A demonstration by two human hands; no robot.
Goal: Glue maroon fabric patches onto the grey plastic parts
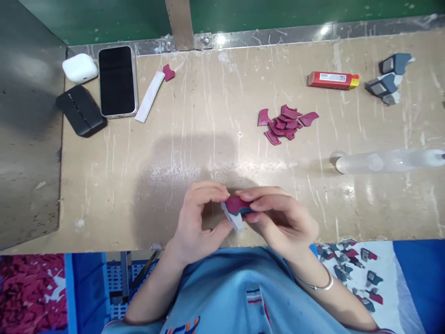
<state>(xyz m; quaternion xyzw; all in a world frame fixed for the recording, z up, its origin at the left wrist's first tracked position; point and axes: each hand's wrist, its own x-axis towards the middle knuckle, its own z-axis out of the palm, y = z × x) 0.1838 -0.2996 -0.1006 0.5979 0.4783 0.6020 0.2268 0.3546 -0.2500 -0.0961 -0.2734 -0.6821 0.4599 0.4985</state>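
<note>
One maroon-topped grey part (238, 205) between left fingers (208, 194) and right fingers (273, 202), both sets pinching it.

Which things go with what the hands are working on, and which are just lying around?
Seem to belong:
- maroon-and-grey piece, held by left hand and right hand
- maroon pile
- grey parts, upper right
- loose parts, lower right

Probably just lying about:
- phone
- white case
- black case
- red-and-yellow item
- bottle (can't be sure)

Small part (237, 205), aslant, maroon on top, blue-grey beneath, whitish at one end, between left hand (196, 222) and right hand (287, 220).
</note>
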